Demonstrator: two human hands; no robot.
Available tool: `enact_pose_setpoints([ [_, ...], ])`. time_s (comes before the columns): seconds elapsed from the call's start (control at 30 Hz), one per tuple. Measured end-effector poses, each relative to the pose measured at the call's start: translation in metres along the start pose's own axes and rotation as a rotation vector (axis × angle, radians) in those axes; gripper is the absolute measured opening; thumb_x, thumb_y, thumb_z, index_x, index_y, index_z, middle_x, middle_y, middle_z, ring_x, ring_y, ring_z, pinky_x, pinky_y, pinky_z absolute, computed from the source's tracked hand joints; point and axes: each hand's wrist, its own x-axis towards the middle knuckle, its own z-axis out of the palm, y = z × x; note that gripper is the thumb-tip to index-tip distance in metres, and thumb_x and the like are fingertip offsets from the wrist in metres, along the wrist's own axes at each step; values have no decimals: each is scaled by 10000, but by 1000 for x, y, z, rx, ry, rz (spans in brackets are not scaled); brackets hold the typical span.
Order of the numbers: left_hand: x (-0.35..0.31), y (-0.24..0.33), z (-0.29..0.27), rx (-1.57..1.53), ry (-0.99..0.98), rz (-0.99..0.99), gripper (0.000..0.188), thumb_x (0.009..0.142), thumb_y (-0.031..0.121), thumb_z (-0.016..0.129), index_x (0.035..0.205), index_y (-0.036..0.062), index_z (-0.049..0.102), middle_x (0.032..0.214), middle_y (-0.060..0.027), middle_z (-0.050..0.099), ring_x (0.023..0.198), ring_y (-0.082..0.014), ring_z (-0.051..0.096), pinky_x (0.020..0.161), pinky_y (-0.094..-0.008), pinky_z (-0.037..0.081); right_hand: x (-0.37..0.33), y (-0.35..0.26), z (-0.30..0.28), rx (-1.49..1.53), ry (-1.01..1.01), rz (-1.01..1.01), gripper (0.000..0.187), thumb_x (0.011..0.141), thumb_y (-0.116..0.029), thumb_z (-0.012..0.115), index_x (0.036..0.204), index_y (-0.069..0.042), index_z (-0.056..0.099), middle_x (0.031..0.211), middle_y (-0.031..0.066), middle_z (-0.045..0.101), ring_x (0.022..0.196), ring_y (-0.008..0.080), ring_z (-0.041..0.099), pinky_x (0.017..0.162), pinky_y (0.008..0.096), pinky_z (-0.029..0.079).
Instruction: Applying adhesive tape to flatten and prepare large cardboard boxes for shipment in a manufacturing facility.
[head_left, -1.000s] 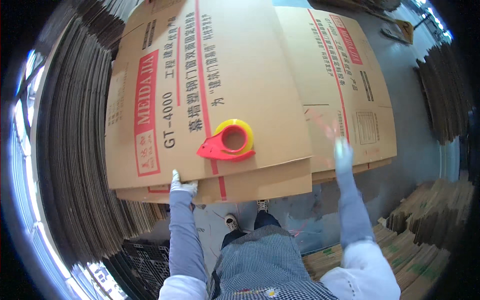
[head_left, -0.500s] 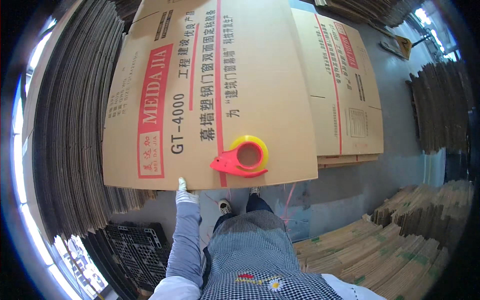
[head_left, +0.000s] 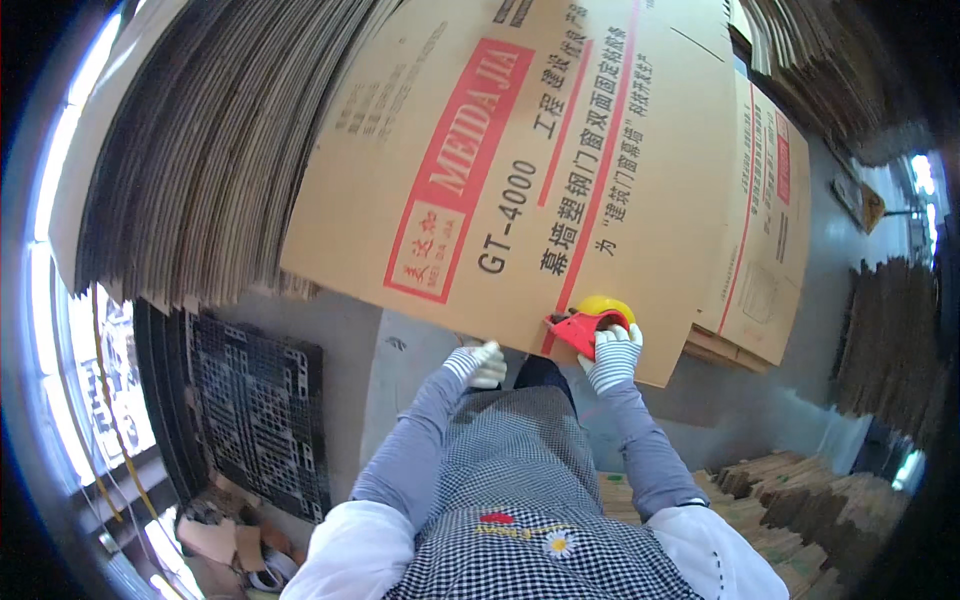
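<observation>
A large flat cardboard sheet (head_left: 655, 270) with red and black print lies in front of me, tilted in view. At its near edge, my right hand (head_left: 613, 358), in a striped white glove, is closed around a red tape dispenser (head_left: 573, 332). A yellow roll of tape (head_left: 606, 304) sits in the dispenser, partly covered by my fingers. My left hand (head_left: 478, 366), gloved alike, hangs just off the sheet's near edge with its fingers curled in; nothing shows in it.
Tall stacks of folded cardboard (head_left: 215, 150) rise at the left. Another printed cardboard pile (head_left: 770, 230) lies to the right, with more brown stacks (head_left: 885, 350) beyond it. A black plastic pallet (head_left: 262, 410) is at the lower left. A yellow-brown wheeled item (head_left: 868, 205) stands far right.
My right hand has come into view and taken hold of the tape dispenser. My left hand has let go of the sheet's edge and moved right. The view has turned, tilting the sheet.
</observation>
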Motion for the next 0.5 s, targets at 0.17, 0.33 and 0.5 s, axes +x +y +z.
enact_pose_setpoints([
  [0.17, -46, 4, 28, 510, -192, 633, 503, 874, 225, 587, 1303, 14, 429, 1264, -152, 513, 1155, -229, 503, 967, -355, 396, 0, -27, -71, 96, -170, -18, 421, 537, -340, 770, 831, -66, 644, 838, 108, 654, 935, 270, 591, 1078, 498, 181],
  [0.33, -93, 28, 66, 356, -582, 700, 845, 790, 449, 624, 1400, 2, 247, 1418, -158, 327, 1321, -235, 302, 1087, -365, 221, -20, -65, -107, 549, -261, -214, 479, 519, -437, 742, 837, -89, 659, 803, 98, 652, 938, 286, 583, 1109, 488, 110],
  [0.5, -120, 28, 74, 252, -887, 439, 810, 767, 504, 612, 1338, -19, 372, 1334, -137, 450, 1229, -229, 435, 1049, -373, 307, -21, -86, -110, 556, -450, -226, 499, 538, -466, 734, 853, -85, 665, 863, 107, 659, 994, 294, 567, 1114, 464, 108],
])
